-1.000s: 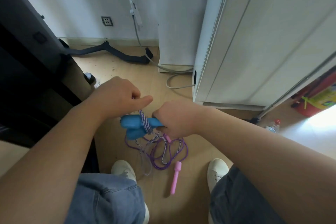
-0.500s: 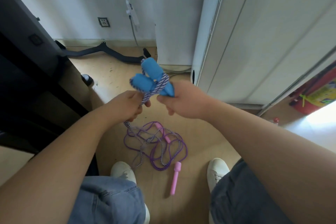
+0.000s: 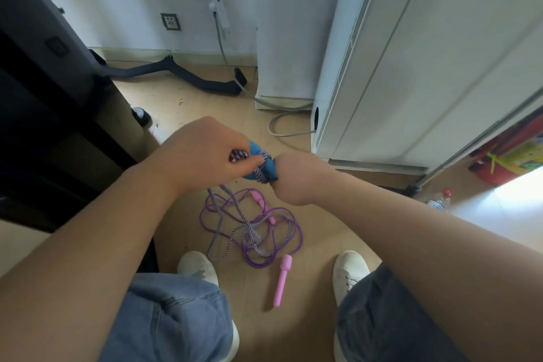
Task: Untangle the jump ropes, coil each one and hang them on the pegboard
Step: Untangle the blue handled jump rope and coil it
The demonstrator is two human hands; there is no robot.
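Note:
My right hand (image 3: 296, 178) grips the blue handles (image 3: 266, 169) of a jump rope, held together above the floor. My left hand (image 3: 205, 153) pinches the striped purple-and-white rope (image 3: 239, 154) that wraps around those handles. The rest of the striped rope (image 3: 246, 225) hangs down and lies tangled on the wooden floor with a plain purple rope (image 3: 289, 247). That rope's pink handle (image 3: 281, 281) lies between my shoes; its second pink handle (image 3: 258, 200) sits in the tangle.
A white cabinet (image 3: 411, 67) stands to the right and dark furniture (image 3: 44, 97) to the left. A black floor stand (image 3: 176, 73) and a grey cable (image 3: 279, 126) lie by the wall. My white shoes (image 3: 197, 267) flank the ropes. A plastic bottle (image 3: 439, 201) lies at right.
Both hands have come down from the raised position with the blue handles. My left hand has shifted from under the handles to pinching a turn of striped rope beside them.

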